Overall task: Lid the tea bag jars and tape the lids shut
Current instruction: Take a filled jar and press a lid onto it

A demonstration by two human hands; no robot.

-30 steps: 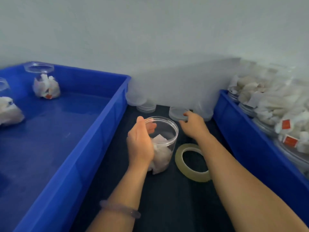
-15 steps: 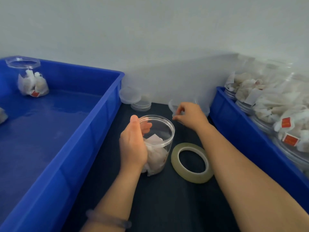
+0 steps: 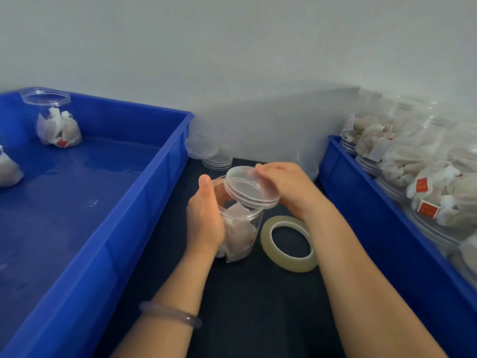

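Dark work surface between blue crates: lid held over tea bag jar.
I record the left hand wrapped round the jar, which stands upright mid-surface. The right hand pinches the clear lid, tilted over the mouth. My judgement: level the lid, centre it on the rim, then turn while bracing the jar. The tape roll lies just beside.

**Bare arms, one bangle**

The left hand and right hand are bare, as are both forearms. Well behind the left fingers, past the wrist, a smooth, translucent grey-lilac bangle rings the arm.
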